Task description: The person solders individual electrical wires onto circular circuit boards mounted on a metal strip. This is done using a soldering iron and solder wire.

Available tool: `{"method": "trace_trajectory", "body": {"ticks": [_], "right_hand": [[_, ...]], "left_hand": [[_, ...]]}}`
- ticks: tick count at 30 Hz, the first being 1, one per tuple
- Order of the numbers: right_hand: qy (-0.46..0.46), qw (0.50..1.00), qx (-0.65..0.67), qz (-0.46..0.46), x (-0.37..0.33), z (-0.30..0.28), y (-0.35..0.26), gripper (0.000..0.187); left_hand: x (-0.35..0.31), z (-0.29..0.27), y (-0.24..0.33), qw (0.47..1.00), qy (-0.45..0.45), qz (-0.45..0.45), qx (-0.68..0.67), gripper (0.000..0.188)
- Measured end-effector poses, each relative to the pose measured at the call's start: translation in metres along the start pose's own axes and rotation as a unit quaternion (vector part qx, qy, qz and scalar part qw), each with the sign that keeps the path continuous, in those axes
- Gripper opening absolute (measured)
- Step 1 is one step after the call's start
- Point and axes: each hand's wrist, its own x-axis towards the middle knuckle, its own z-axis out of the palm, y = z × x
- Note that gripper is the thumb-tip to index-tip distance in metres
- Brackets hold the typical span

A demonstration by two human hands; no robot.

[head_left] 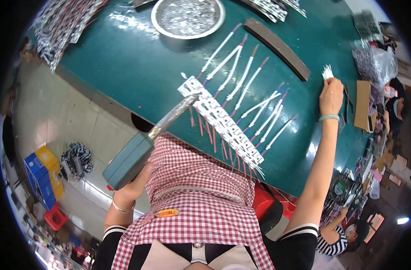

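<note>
My left hand (135, 186) is wrapped round a heat gun (131, 157) with a teal body and a long metal nozzle. Its tip lies over the upper left end of a strip of white terminal parts (225, 123), and I cannot tell whether they touch. Thin wires in white sleeves (248, 74) fan out from the strip's far side, while bare red wires (214, 137) hang off the near side. Away to the right, my right hand (331, 96) is closed with fingers pinching a small bunch of thin white sleeves (327, 72) at the green table (124, 76).
A round metal bowl (187, 18) of small shiny parts stands at the far side. A brown curved bar (277, 47) lies beyond the strip. Piled wired strips (66, 27) fill the far left corner. A cardboard box (362, 105) is past my right hand; a co-worker (336, 238) sits lower right.
</note>
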Motion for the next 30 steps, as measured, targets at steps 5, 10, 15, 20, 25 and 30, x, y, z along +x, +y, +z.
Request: {"method": "trace_trajectory", "body": {"ticks": [5,10,15,20,25,30], "right_hand": [[0.016,0.999,0.013,0.035,-0.006,-0.002,-0.006,0.008],[0.002,0.988,0.118,0.101,-0.007,-0.003,-0.006,0.005],[0.048,0.996,0.033,0.065,-0.009,-0.013,-0.007,0.004],[0.087,0.969,0.191,0.13,-0.001,-0.099,-0.111,0.005],[-0.013,0.875,0.483,0.032,-0.025,-0.162,-0.247,0.019],[-0.026,0.874,0.483,0.042,-0.036,-0.136,-0.282,0.017]], "left_hand": [[0.002,-0.006,-0.007,1.0,0.005,0.024,0.016,0.026],[0.003,-0.012,-0.012,0.993,-0.014,0.092,0.071,0.025],[0.003,-0.012,-0.011,0.999,-0.009,0.04,0.032,0.025],[0.002,-0.012,-0.012,1.0,-0.009,0.01,0.025,0.026],[0.003,-0.013,-0.005,0.999,-0.015,0.013,0.035,0.029],[0.007,-0.014,-0.001,0.997,-0.04,0.019,0.06,0.03]]}}
